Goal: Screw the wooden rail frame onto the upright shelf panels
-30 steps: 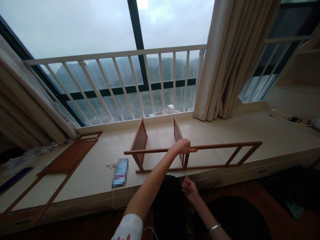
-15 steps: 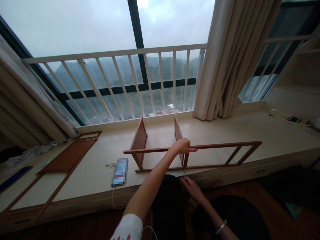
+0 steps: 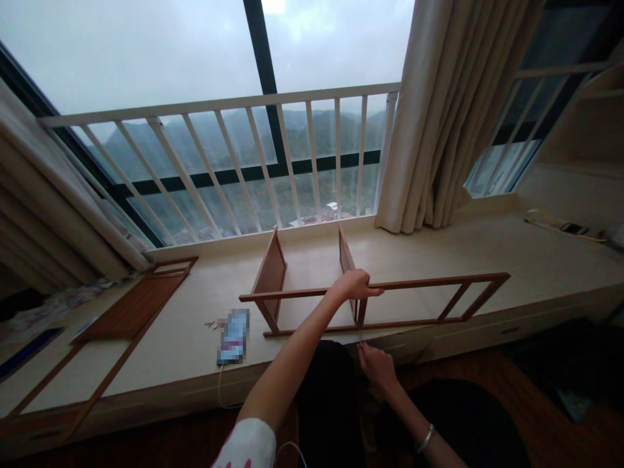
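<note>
A brown wooden frame (image 3: 429, 284) lies on its side along the pale window ledge (image 3: 195, 286), with two panels standing up towards the window. My left hand (image 3: 353, 285) is closed around its upper rail near the middle panel (image 3: 346, 250). Just below the lower rail, my right hand (image 3: 377, 365) pinches a thin metal tool (image 3: 359, 337), whose upper end meets the rail under the middle crosspiece. The tool's tip is too small to make out.
A phone (image 3: 234, 337) with a white cable lies left of the frame, beside several small pieces (image 3: 210, 324). Another wooden frame with a panel (image 3: 124, 309) lies farther left. Behind stand a white railing (image 3: 224, 103) and curtains (image 3: 439, 117). A strap (image 3: 560, 225) lies at right.
My right hand has turned slightly at the tool and its fingers look more curled. My left hand keeps its hold on the rail. The view has shifted a little.
</note>
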`<move>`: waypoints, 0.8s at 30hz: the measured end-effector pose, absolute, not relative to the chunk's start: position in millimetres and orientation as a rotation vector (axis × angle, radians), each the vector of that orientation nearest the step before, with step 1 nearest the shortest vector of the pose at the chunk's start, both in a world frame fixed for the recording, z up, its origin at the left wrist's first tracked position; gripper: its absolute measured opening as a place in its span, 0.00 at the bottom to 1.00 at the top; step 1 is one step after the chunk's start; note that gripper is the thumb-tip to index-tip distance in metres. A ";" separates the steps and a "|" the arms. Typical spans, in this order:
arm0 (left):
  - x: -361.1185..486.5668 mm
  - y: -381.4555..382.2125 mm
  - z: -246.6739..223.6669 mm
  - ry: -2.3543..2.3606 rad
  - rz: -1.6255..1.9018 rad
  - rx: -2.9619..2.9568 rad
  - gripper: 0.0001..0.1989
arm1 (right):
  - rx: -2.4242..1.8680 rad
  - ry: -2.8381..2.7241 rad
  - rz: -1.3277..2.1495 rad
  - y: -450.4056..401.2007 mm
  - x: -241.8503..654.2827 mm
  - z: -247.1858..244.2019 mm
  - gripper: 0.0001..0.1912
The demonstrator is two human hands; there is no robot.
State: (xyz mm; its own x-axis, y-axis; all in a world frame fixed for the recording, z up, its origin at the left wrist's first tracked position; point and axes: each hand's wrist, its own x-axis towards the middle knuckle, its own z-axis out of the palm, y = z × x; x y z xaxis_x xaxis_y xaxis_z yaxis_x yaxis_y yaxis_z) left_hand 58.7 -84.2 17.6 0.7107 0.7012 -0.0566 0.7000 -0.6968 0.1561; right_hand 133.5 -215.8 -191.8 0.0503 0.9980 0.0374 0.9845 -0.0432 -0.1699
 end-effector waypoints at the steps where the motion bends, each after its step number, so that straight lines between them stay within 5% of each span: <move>1: 58.8 -84.1 17.7 1.140 0.006 2.744 0.35 | -2.149 -2.067 0.129 -215.5 132.7 -190.5 0.21; 24: 59.6 -87.2 19.7 1.211 0.009 2.714 0.29 | -2.091 -2.069 0.157 -209.1 128.7 -195.4 0.21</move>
State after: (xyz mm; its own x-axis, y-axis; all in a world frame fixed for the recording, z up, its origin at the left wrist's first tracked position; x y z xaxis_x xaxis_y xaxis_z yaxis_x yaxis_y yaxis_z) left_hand 59.6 -87.2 19.7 0.6702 0.7395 -0.0629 0.7385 -0.6559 0.1562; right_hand 128.7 -209.1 -195.4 0.0170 0.9980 0.0615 0.9773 -0.0036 -0.2120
